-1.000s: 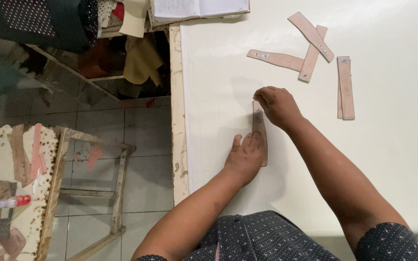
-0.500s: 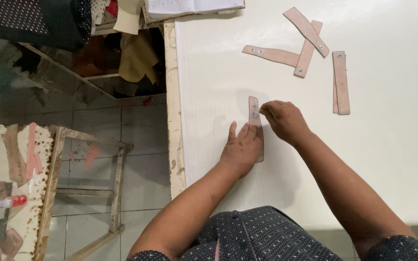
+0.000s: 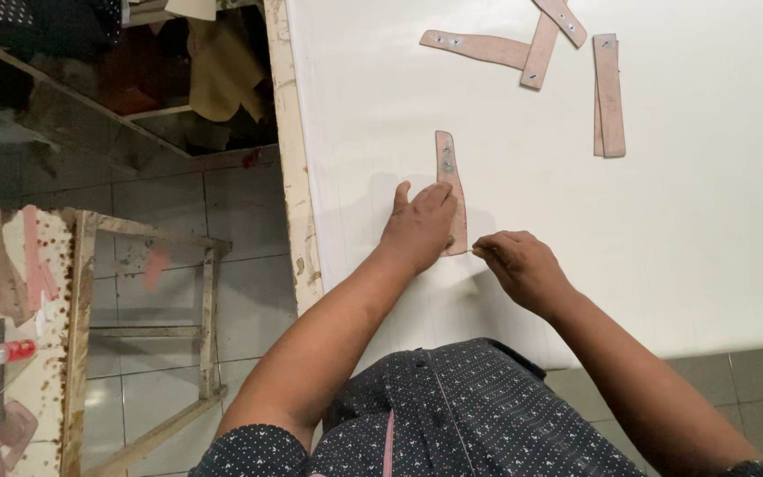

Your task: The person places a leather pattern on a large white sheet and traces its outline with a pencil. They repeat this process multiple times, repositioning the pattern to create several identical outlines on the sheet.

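Note:
A narrow tan leather strip (image 3: 448, 172) with small metal studs lies lengthwise on the white table (image 3: 691, 247). My left hand (image 3: 419, 227) presses flat on the strip's near half, fingers together. My right hand (image 3: 520, 268) sits just to the right of the strip's near end, fingers pinched on a thin tool whose tip touches that end; the tool is too small to make out.
More tan strips lie at the far side: three crossing ones (image 3: 523, 44) and a straight pair (image 3: 608, 95). The table's worn left edge (image 3: 286, 159) drops to a tiled floor. A paint-spattered wooden stand (image 3: 55, 336) is at the left.
My right hand has drawn back along the strip's right side from its far end to its near end. My left hand stays pressed on the strip.

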`<control>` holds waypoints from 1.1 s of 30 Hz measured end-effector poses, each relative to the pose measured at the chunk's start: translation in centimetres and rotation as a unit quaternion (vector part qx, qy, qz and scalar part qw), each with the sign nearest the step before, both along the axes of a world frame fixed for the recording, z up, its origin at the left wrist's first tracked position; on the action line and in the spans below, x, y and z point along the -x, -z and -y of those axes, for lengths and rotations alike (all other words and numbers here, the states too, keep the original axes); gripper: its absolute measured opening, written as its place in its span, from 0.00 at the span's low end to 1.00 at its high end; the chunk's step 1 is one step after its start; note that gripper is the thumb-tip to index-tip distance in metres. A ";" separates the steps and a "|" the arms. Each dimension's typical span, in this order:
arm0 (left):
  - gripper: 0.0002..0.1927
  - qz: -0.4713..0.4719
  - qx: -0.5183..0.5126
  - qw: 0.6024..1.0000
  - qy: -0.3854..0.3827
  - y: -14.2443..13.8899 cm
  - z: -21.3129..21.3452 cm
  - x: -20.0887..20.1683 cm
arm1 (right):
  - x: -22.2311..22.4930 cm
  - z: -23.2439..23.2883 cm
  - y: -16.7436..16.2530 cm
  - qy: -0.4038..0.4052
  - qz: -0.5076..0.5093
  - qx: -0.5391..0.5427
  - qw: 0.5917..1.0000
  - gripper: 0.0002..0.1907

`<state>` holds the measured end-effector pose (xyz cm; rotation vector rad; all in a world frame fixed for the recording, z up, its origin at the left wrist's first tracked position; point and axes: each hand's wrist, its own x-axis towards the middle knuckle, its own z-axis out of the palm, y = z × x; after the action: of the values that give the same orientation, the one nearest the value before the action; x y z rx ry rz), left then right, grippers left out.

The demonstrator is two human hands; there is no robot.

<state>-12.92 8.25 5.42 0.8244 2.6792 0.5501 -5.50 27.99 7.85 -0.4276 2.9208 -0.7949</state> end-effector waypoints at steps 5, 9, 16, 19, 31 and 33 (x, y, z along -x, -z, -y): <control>0.36 -0.035 0.027 0.999 0.002 -0.8 0.3 0.8 | -0.7 0.3 0.3 -0.009 -0.023 0.007 1.000 0.07; 0.38 0.044 0.077 0.996 -0.005 -1.6 0.6 1.7 | -0.6 1.5 0.7 -0.047 -0.056 0.015 0.997 0.06; 0.44 0.028 0.036 0.999 -0.022 -2.2 0.9 2.1 | -0.3 2.7 1.0 -0.048 -0.024 0.040 0.998 0.07; 0.36 0.021 0.019 0.999 -0.031 -2.0 0.9 2.3 | -0.2 2.7 1.1 -0.063 -0.037 0.046 0.996 0.07; 0.17 0.041 -0.016 0.996 -0.072 -1.7 1.1 3.9 | 6.4 3.6 1.1 -0.042 -0.151 -0.024 0.987 0.06; 0.16 0.062 -0.025 0.994 -0.081 -1.9 1.1 4.0 | 6.7 3.4 0.8 -0.056 -0.164 0.004 0.985 0.07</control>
<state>-16.92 7.16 7.34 0.5687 2.6409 0.6861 -12.21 24.61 7.06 -0.7867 3.1521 -0.7884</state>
